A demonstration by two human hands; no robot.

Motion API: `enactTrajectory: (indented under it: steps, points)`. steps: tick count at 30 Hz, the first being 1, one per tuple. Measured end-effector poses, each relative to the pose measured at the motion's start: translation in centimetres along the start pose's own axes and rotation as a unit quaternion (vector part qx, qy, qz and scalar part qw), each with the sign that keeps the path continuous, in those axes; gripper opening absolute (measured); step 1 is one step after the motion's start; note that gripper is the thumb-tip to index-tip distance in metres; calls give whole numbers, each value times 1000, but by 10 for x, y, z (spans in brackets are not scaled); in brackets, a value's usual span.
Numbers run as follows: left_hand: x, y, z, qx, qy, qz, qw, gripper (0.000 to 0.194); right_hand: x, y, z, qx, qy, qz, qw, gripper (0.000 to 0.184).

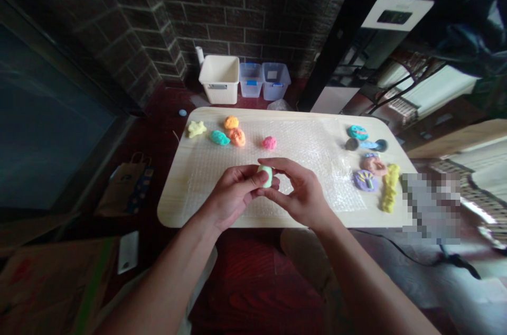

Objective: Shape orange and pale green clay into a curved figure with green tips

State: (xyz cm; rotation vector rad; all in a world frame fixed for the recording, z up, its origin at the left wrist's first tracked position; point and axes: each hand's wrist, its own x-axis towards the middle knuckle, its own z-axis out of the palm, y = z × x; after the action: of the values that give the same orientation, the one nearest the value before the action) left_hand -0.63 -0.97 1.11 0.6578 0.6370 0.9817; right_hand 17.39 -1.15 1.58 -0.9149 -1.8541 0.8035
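A small pale green piece of modelling clay (265, 175) is held above the near middle of the table. My left hand (236, 189) grips it, thumb across its front. My right hand (296, 189) curves around its right side, with the forefinger at its top and the thumb near its lower edge. Beyond the hands, a pink clay lump (269, 142) rests on bubble wrap (309, 139). To the left of it lie an orange lump (231, 122), a peach lump (237, 137), a teal lump (219, 138) and a pale yellow piece (196, 129).
On the table's (174, 203) right side sit a teal disc (358, 132), a grey-ended blue dumbbell shape (367, 145), a brownish-pink ring (374, 166), a purple disc (365, 180) and a yellow strip (390, 188). Bins (220, 81) and a water dispenser (340, 44) stand behind.
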Motion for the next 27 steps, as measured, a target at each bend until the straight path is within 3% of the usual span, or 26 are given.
enactTrajectory:
  steps: [4,9,17,23,27]
  points:
    - [0,0,-2,14,2,12,1000,22,0,-2,0,-27,-4,-21,999,49]
    - [-3,3,0,10,-14,3,1000,28,-3,-3,-1,19,-16,24,999,49]
    - [-2,2,0,56,28,38,997,22,0,-5,0,-37,11,-33,999,43]
    - [-3,3,2,1,-45,-3,999,31,-3,-6,0,13,-6,12,1000,52]
    - [-2,0,1,22,-18,10,1000,24,-2,-6,-1,-15,-7,-11,1000,51]
